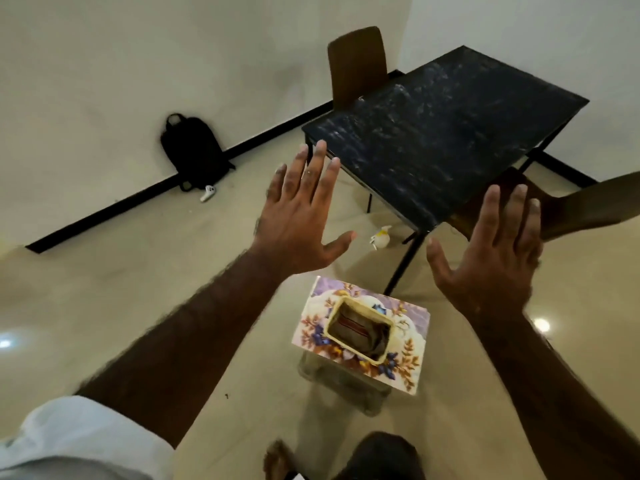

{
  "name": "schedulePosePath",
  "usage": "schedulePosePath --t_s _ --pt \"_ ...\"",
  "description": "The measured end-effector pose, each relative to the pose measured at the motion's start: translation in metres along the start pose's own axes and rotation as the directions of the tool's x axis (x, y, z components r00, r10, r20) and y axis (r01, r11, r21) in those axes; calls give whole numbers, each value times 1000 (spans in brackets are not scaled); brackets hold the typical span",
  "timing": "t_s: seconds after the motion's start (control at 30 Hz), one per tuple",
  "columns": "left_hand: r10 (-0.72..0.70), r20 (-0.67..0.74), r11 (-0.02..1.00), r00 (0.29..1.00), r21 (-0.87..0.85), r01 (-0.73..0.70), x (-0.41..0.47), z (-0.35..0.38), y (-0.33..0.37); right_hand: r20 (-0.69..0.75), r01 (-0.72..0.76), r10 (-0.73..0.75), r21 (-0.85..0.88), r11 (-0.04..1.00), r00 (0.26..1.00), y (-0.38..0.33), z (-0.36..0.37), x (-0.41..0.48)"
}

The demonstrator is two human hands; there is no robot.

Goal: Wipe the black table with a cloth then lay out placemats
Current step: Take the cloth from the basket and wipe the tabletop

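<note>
The black table (446,133) stands at the upper right, its top streaked with pale smears. My left hand (301,216) is raised in front of me, palm down, fingers spread, holding nothing. My right hand (491,251) is raised the same way near the table's front corner, also empty. Below and between my hands, a floral box (408,355) rests on a clear stand on the floor. Inside its opening lies a folded cloth (360,332) with red stripes. No placemats can be picked out.
A brown chair (356,64) stands behind the table, and another brown chair (588,206) is at the table's right front. A white spray bottle (381,235) lies under the table. A black backpack (194,150) leans on the wall, with a small white object (207,193) beside it.
</note>
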State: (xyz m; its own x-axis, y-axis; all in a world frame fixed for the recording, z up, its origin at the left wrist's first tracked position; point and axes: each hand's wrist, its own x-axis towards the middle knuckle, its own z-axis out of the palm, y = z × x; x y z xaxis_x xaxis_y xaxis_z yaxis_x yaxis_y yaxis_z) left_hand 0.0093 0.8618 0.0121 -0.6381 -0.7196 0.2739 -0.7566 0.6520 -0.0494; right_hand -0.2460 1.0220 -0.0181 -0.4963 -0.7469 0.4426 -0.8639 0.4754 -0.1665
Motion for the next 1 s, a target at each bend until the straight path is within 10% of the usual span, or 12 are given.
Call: schedulePosePath --t_s 0.57,1.0 --pt "198 -8 980 980 -37 -198 190 99 -269 -5 -154 154 -44 987 988 -238 169 163" --pt "467 -91 856 880 -204 -475 448 171 -318 -171 -457 429 -188 870 887 -286 227 334"
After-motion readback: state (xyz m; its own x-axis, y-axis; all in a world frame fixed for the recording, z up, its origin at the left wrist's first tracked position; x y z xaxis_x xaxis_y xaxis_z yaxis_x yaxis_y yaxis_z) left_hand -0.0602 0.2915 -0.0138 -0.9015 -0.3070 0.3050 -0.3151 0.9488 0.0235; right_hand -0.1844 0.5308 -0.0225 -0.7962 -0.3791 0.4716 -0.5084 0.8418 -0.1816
